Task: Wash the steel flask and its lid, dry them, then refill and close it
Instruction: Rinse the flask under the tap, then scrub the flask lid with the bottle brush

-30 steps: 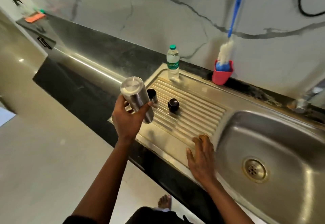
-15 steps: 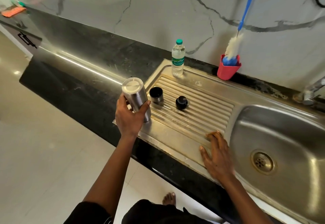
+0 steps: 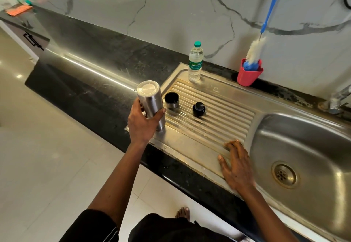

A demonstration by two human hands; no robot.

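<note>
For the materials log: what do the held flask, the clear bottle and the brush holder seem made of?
Flask: brushed steel by its look, grey satin sheen with soft highlights. Bottle: probably thin clear plastic; see-through wall, green screw cap, printed label. Brush holder: apparently red plastic; even matte colour.

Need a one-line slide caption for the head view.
Left hand grips the cylindrical steel flask at the ribbed steel drainboard's left end; right hand rests flat on it beside the steel basin.
</note>
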